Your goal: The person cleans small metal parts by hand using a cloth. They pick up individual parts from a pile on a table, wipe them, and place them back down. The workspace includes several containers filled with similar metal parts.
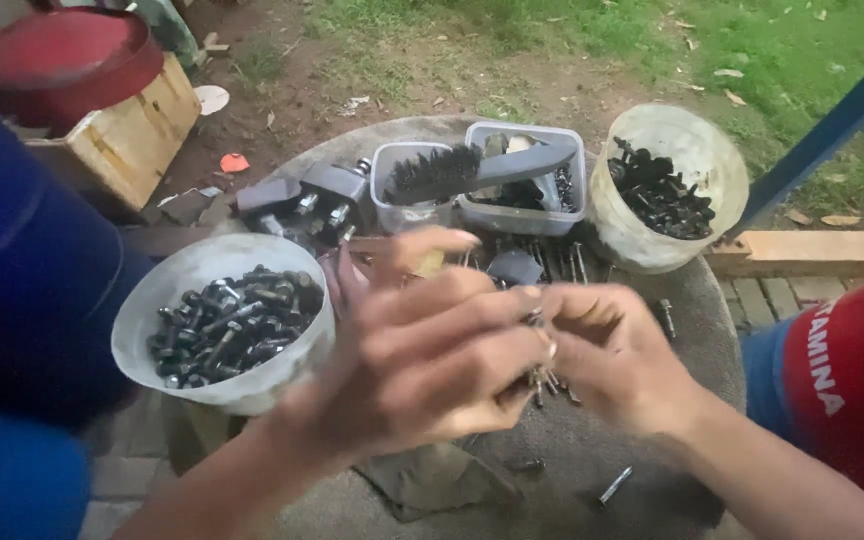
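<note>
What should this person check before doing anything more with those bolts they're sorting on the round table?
1. Both hands free to work together: ok. The left hand and right hand meet over the table.
2. Hold on the small bolts between the fingers: cannot tell, the picture is blurred there.
3. White tub of bolts within reach and upright: ok, right beside the left hand.
4. Second white tub upright: ok, it stands at the far right edge.
5. Wire brush resting securely: ok, it lies across the two clear boxes.
6. Loose bolt near the front: not ok, it lies apart from the rest.
</note>
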